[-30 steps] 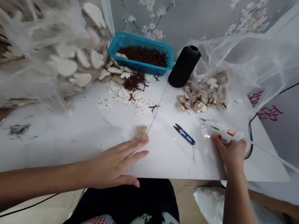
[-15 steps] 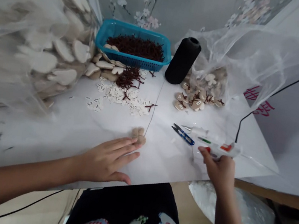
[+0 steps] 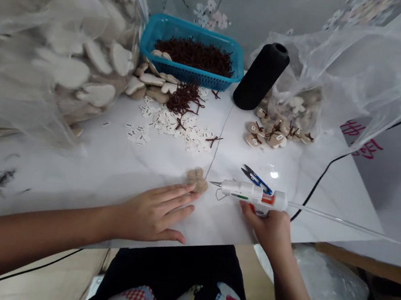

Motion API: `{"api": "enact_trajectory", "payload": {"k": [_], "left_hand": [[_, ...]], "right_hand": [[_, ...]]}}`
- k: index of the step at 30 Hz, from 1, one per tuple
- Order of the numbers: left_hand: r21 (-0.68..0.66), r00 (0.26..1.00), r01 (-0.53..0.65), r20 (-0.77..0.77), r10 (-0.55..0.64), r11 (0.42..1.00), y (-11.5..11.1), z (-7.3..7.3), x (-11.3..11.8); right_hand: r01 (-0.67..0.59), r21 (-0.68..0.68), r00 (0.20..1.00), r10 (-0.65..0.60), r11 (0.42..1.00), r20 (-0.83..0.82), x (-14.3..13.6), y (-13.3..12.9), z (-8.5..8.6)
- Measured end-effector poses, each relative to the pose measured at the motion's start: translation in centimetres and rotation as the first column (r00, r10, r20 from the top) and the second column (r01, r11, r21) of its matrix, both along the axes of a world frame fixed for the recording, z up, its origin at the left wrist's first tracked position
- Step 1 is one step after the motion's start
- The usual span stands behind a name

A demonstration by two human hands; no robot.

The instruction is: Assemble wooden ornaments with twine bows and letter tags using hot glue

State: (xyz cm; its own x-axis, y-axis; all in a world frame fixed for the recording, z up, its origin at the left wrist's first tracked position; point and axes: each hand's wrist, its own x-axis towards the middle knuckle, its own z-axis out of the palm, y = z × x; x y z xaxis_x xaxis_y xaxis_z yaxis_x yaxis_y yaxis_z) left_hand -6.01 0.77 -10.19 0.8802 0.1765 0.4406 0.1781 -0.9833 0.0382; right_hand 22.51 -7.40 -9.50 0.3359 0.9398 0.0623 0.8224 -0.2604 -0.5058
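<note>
Left hand (image 3: 157,213): fingers loosely spread, tips on beige lobed fabric piece (image 3: 195,176)
Right hand (image 3: 272,232): fingers curled around white plastic glue gun (image 3: 247,191)

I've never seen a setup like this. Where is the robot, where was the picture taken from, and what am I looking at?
There is no robot here: these are a person's bare hands, seen by a camera worn on the head, looking forward and down.

The left hand lies flat, its fingertips at a small beige piece. The right hand holds what looks like a white glue gun, its tip pointing towards that piece.

On the white table you also see blue snips, scattered small white tags, a black thread cone and a blue basket of dark brown ties.
</note>
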Motion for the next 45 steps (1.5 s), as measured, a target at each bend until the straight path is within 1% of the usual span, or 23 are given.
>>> {"api": "enact_trajectory", "payload": {"k": [5, 9, 13, 25, 32, 39, 45], "left_hand": [[-0.045, 1.000, 0.007, 0.024, -0.006, 0.999, 0.0, -0.3, 0.1], [-0.014, 1.000, 0.012, 0.014, -0.012, 1.000, 0.0, -0.3, 0.1], [0.005, 1.000, 0.003, 0.007, -0.003, 1.000, 0.0, -0.3, 0.1], [0.017, 1.000, 0.022, -0.004, -0.021, 1.000, 0.0, -0.7, 0.0], [0.038, 1.000, 0.021, 0.001, -0.021, 0.999, 0.0, -0.8, 0.1], [0.060, 1.000, -0.002, 0.007, 0.002, 0.998, -0.2, -0.7, 0.1], [0.066, 1.000, 0.012, 0.016, -0.013, 0.998, -0.2, -0.9, 0.2]], "right_hand": [[-0.064, -0.017, 0.993, 0.065, 0.998, 0.099, -0.4, 0.7, -0.3], [-0.123, -0.002, 0.977, 0.121, 0.992, 0.174, -0.7, 1.3, -0.2], [-0.149, -0.014, 0.959, 0.148, 0.989, 0.241, -0.8, 1.6, -0.3], [-0.217, -0.005, 0.928, 0.208, 0.976, 0.311, -0.9, 1.9, -0.5], [-0.263, 0.055, 0.903, 0.226, 0.963, 0.366, -1.0, 1.9, -0.6], [-0.273, 0.054, 0.897, 0.233, 0.961, 0.375, -1.1, 1.4, -0.4], [-0.271, 0.054, 0.881, 0.225, 0.961, 0.415, -1.2, 1.4, -0.3]]}}
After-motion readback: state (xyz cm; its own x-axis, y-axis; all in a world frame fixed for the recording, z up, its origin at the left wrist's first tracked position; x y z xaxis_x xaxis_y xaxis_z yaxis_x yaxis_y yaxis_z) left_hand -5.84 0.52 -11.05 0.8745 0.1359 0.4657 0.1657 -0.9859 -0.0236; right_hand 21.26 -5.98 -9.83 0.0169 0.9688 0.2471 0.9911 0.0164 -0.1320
